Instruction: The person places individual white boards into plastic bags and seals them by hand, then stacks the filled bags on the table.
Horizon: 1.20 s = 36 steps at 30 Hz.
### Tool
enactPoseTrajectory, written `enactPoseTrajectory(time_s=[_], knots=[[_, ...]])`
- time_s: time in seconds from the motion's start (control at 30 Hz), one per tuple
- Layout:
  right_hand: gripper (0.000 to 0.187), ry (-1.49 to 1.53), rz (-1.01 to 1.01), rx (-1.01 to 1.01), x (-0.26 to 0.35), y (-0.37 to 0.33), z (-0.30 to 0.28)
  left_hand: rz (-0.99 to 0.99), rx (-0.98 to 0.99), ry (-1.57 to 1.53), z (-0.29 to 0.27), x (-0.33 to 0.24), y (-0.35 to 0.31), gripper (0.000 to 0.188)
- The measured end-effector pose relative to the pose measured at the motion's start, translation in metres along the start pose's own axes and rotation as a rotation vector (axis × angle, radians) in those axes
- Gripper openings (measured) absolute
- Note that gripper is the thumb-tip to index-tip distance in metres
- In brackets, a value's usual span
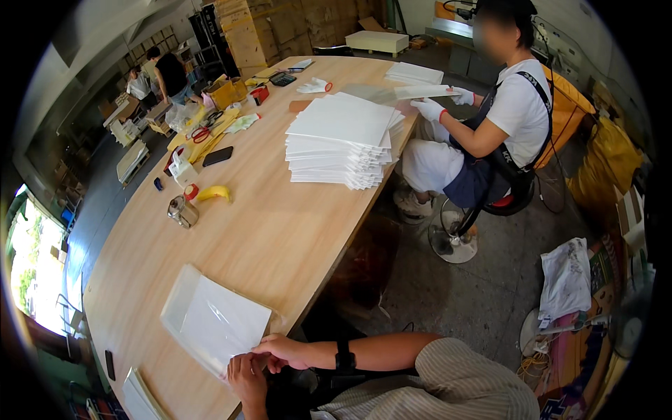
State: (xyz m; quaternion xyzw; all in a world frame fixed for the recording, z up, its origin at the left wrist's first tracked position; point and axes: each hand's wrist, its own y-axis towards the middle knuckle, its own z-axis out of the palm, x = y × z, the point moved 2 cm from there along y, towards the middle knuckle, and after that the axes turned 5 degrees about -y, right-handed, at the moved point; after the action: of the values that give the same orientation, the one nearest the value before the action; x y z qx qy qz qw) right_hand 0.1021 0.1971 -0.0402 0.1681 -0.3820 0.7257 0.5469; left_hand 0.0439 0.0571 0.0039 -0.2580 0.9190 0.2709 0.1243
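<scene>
A clear plastic bag [173, 306] lies on the near part of the table with white sheets [222, 318] inside it. At its near edge, my left hand [246, 381] is closed, its fingers bent at the corner of the plastic. Right beside it, my right hand [282, 352] pinches the same edge, fingertips nearly touching those of the left. What exactly lies between the fingertips is mostly hidden. A dark band circles my right wrist.
Farther along the table [259, 231] rises a tall stack of white sheets [336, 147]. A gloved co-worker [518, 112] sits at the right edge, holding a white sheet. A banana [213, 193], a glass jar [183, 212], a phone [218, 156] and red-handled scissors [201, 133] lie leftward.
</scene>
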Motion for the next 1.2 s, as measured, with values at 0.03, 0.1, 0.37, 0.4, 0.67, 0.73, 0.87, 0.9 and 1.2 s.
enactPoseTrajectory(time_s=[0.03,0.1,0.37,0.4,0.67,0.73,0.87,0.9,1.2], knots=[[0.028,-0.019,0.013,0.016,0.0,0.0,0.001,-0.004,0.011,-0.003,-0.001,0.001,0.0,0.005],[0.027,-0.058,0.039,0.047,0.002,-0.001,0.001,-0.062,0.053,-0.039,-0.003,-0.001,-0.001,0.009],[0.036,-0.208,0.023,0.107,0.029,-0.031,-0.003,0.052,0.063,0.081,0.0,0.007,-0.004,0.025],[0.037,-0.238,0.027,0.118,0.031,-0.036,-0.002,0.052,0.076,0.101,-0.002,0.007,-0.006,0.024],[0.011,-1.089,-0.932,-0.589,0.087,-0.093,-0.084,-0.001,0.197,-0.041,-0.017,-0.013,0.022,0.019],[0.01,-1.267,-0.996,-0.567,0.087,-0.086,-0.093,0.02,0.192,-0.074,-0.023,-0.02,0.031,0.021],[0.014,-1.341,-0.974,-0.435,0.079,-0.065,-0.082,0.076,0.177,-0.152,0.001,-0.031,0.047,0.024],[0.015,-1.377,-0.988,-0.433,0.076,-0.06,-0.078,0.115,0.169,-0.116,0.015,-0.028,0.048,0.025],[0.01,-1.541,-0.976,-0.446,0.076,-0.05,-0.078,0.129,0.181,-0.202,0.049,-0.021,0.054,0.046]])
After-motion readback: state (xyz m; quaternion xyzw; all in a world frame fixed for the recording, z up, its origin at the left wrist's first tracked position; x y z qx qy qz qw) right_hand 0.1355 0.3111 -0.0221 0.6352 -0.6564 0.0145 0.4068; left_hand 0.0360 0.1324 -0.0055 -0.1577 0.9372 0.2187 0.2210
